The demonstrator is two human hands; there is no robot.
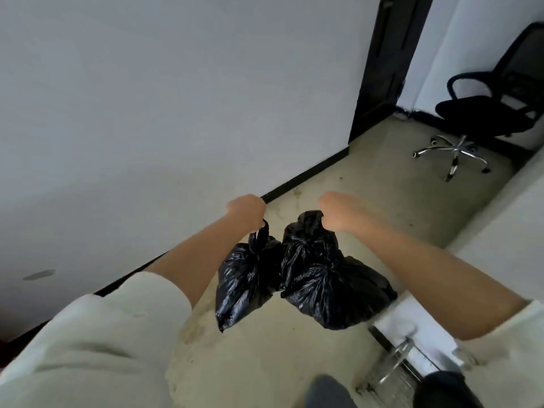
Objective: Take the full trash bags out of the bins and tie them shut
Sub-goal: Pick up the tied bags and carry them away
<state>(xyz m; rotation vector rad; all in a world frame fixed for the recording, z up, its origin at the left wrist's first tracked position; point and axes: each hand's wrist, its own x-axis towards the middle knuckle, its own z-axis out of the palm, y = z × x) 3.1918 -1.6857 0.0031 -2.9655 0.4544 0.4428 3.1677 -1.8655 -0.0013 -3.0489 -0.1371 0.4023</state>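
Black plastic hangs from both fists: my left hand (pixel 246 209) is clenched on the knotted neck of the small bag (pixel 245 282), my right hand (pixel 338 212) on the big bag (pixel 332 285). Both are off the floor, touching. I judge lifting and tying done; no bin is clearly visible.

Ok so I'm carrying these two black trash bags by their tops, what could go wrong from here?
1. The left hand grips only a thin twisted neck of the smaller bag; it might slip or tear.
2. The larger bag, in the right hand, bulges; thin plastic could split.
3. Both bags hang in front of you, possibly hiding the wire bin by your feet.
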